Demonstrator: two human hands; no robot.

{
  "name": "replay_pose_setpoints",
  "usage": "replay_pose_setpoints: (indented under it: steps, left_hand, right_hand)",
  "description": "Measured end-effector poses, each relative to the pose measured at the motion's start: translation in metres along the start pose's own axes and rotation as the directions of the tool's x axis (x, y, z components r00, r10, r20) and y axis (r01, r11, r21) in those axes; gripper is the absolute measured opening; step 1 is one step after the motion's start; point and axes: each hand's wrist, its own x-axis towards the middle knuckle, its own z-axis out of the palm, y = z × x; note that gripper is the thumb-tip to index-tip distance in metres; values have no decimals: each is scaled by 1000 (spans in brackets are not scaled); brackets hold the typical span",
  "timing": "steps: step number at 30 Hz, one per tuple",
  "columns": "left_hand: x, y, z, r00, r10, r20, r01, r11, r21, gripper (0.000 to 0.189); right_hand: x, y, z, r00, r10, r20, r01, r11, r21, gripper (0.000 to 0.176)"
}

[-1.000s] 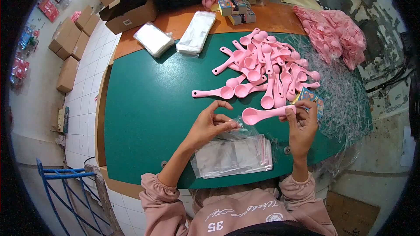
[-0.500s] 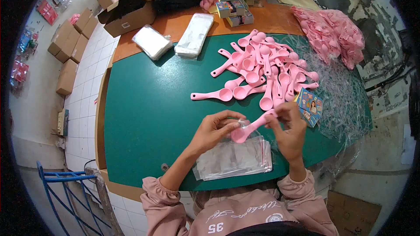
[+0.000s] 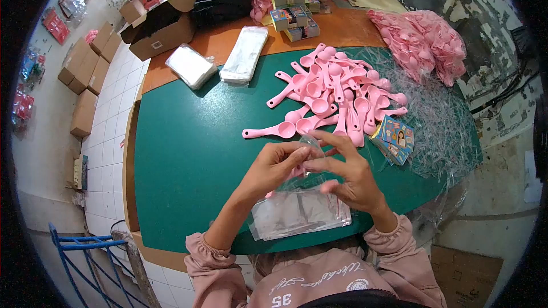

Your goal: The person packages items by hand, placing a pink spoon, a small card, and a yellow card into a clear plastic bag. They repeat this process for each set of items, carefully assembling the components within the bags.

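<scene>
My left hand [image 3: 275, 165] is closed on a small clear plastic bag [image 3: 313, 151]. A pink spoon shows in part behind and below its fingers, mostly hidden. Close on the right, my right hand [image 3: 348, 174] has its fingers spread, with fingertips at the bag's edge. Below both hands, a stack of clear bags [image 3: 302, 211] lies near the front edge of the green table [image 3: 188, 154]. A heap of pink measuring spoons [image 3: 342, 88] lies beyond the hands, and small printed cards [image 3: 395, 138] rest right of it.
Two packs of white bags [image 3: 192, 67] [image 3: 244, 56] lie at the back left. Card stacks [image 3: 288, 0], an open carton [image 3: 160, 37] and a black bag [image 3: 222, 1] stand behind. Bagged pink spoons [image 3: 419, 45] and crumpled clear plastic [image 3: 439, 120] fill the right side.
The spoon has moved from between both hands to my left hand, mostly out of sight. My right hand has let go of its handle and opened beside the bag. The whole view has shifted slightly.
</scene>
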Motion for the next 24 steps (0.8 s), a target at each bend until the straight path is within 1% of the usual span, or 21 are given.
replay_pose_setpoints:
  steps: [1, 2, 3, 4, 5, 6, 7, 8, 9, 10, 12, 13, 15, 16, 18, 19, 20, 21, 22, 23, 24]
  left_hand:
    - [1, 1, 0, 998, 52, -18, -53, 998, -21, 30]
    - [-2, 4, -3, 998, 53, -30, -52, 997, 50, 30]
    - [-4, 8, -7, 998, 53, -28, -52, 997, 49, 30]
    - [-4, 12, -10, 999, 43, -20, -43, 999, 2, 30]
    - [-5, 13, -14, 999, 32, -13, -33, 998, -48, 30]
    - [-4, 13, -17, 999, -26, -36, 25, 999, -42, 32]
    - [-4, 9, -20, 999, -23, -38, 21, 999, -46, 32]
    - [-1, 3, -23, 999, 1, -42, -4, 998, -59, 33]
    - [1, 0, -24, 999, 24, -45, -27, 997, -71, 34]
    - [1, -1, -23, 999, 24, -44, -27, 997, -74, 34]
    - [2, 0, -20, 998, 23, -67, -26, 999, -37, 36]
    - [2, -1, -21, 998, 18, -67, -20, 999, -37, 36]
    - [3, -4, -22, 997, 69, -42, -69, 998, -5, 35]
    - [4, -6, -23, 997, 69, -41, -69, 998, -3, 35]
    - [6, -10, -22, 985, 166, -38, -166, 986, 3, 32]
    - [7, -10, -22, 985, 167, -42, -167, 986, 4, 32]
    - [7, -9, -21, 989, 142, -33, -142, 990, 1, 30]
    - [7, -10, -20, 993, 114, -24, -114, 993, -3, 28]
    - [7, -9, -19, 993, 112, -27, -112, 994, -2, 28]
    - [7, -8, -16, 994, 106, -12, -106, 994, 11, 28]
    - [7, -8, -13, 995, 99, 4, -99, 995, 24, 29]
  right_hand:
    - [-1, 2, -5, 1000, 1, -3, -1, 1000, -2, 41]
    - [-4, 6, -16, 999, 29, -45, -30, 1000, -6, 40]
    - [-7, 11, -29, 995, 57, -86, -58, 998, -7, 39]
    - [-10, 17, -46, 949, 227, -219, -258, 958, -124, 37]
    - [-17, 24, -66, 858, 364, -363, -456, 864, -211, 36]
    - [-30, 39, -83, 772, 419, -478, -602, 723, -339, 36]
    - [-44, 59, -97, 677, 432, -596, -723, 540, -430, 36]
    - [-64, 83, -108, 648, 448, -616, -761, 416, -498, 38]
    - [-70, 88, -112, 617, 460, -639, -783, 282, -554, 41]
    - [-76, 93, -116, 617, 460, -638, -783, 280, -556, 41]
    - [-81, 97, -122, 548, 587, -596, -835, 417, -358, 41]
    - [-82, 97, -123, 546, 591, -594, -837, 416, -356, 41]
    - [-81, 95, -123, 558, 417, -717, -806, 479, -349, 35]
    - [-78, 91, -124, 557, 416, -719, -806, 479, -347, 35]
    - [-68, 74, -124, 537, 407, -739, -842, 307, -443, 26]
    - [-64, 68, -123, 540, 407, -737, -840, 311, -444, 26]
    - [-61, 62, -121, 636, 279, -720, -762, 373, -529, 23]
    - [-56, 54, -118, 713, 144, -686, -672, 417, -611, 19]
    - [-47, 44, -110, 714, 145, -685, -672, 419, -611, 19]
    - [-34, 32, -98, 728, 218, -650, -584, 693, -422, 16]
    - [-24, 20, -86, 753, 273, -598, -450, 878, -165, 14]
